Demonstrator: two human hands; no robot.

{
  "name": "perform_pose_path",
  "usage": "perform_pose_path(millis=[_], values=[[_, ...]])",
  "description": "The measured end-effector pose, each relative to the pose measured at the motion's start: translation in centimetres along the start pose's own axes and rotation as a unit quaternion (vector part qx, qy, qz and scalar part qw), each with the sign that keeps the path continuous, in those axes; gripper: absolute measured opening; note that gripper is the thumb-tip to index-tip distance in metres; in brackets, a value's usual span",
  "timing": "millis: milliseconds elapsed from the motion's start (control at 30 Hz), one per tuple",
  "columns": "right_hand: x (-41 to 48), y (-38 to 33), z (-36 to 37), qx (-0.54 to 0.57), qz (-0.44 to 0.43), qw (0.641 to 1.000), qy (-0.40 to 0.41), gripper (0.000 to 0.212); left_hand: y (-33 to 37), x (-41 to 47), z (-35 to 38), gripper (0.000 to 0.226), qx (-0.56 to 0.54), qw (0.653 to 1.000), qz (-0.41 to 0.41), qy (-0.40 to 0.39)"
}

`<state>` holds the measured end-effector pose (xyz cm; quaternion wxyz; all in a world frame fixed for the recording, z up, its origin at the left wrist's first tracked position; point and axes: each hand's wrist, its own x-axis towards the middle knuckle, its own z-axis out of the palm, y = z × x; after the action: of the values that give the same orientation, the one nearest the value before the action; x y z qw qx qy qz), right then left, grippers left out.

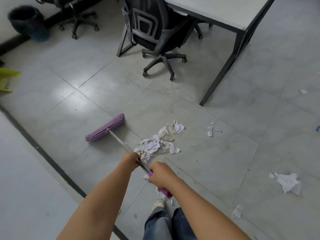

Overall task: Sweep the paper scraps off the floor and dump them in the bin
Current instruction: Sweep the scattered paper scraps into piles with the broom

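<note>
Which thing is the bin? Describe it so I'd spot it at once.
Start at the white desk with black legs, then look left past the black office chair and a second chair's wheeled base to the wall. There stands the dark round bin: unlike its neighbours, a wheelless tub with a blue latticed base.

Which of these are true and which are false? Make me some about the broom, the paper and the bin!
1. The left hand and the right hand both grip the broom. True.
2. The broom's head is green. False: it is purple.
3. The paper pile lies to the right of the broom's head. True.
4. The bin stands next to the paper pile. False: it is far off by the wall.
5. Every scrap is in the pile. False: loose scraps lie apart, further right.
</note>
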<state>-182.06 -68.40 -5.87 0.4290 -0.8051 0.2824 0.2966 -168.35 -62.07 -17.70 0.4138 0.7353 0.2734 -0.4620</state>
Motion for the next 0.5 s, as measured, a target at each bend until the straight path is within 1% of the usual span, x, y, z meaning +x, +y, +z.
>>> perform_pose_path(millis=[67, 100, 200, 300, 367, 433, 500], values=[[-0.7, 0.9, 1.7, -0.042, 0.009, 0.999, -0.007, 0.026, -1.8, -0.1, -0.2, 0.015, 0.006, 0.999, -0.028, -0.025], [-1.5, 1.8, 2.2, -0.055, 0.01, 0.998, -0.009, 0.03, -2.7, -0.5, 0.2, 0.017, 0.011, 0.999, -0.031, -0.03], [-4.6, 6.0, 2.7, -0.081, 0.013, 0.996, -0.019, 0.028, -6.0, -3.4, 3.2, 0.025, 0.019, 0.999, -0.03, -0.033], [-8.0, 11.0, 1.5, -0.114, 0.02, 0.993, -0.036, 0.033, -9.1, -7.1, 7.3, 0.026, -0.006, 0.998, -0.043, -0.046], [-10.4, 14.5, -0.1, -0.142, 0.02, 0.989, -0.044, 0.032, -11.0, -10.0, 10.8, 0.023, -0.018, 0.997, -0.046, -0.055], [-12.9, 18.3, -2.0, -0.169, 0.023, 0.984, -0.048, 0.027, -13.0, -12.6, 14.7, 0.02, -0.057, 0.995, -0.047, -0.071], [-15.5, 21.8, -3.8, -0.197, 0.021, 0.979, -0.043, 0.012, -15.2, -14.7, 18.5, 0.021, -0.086, 0.992, -0.049, -0.083]])
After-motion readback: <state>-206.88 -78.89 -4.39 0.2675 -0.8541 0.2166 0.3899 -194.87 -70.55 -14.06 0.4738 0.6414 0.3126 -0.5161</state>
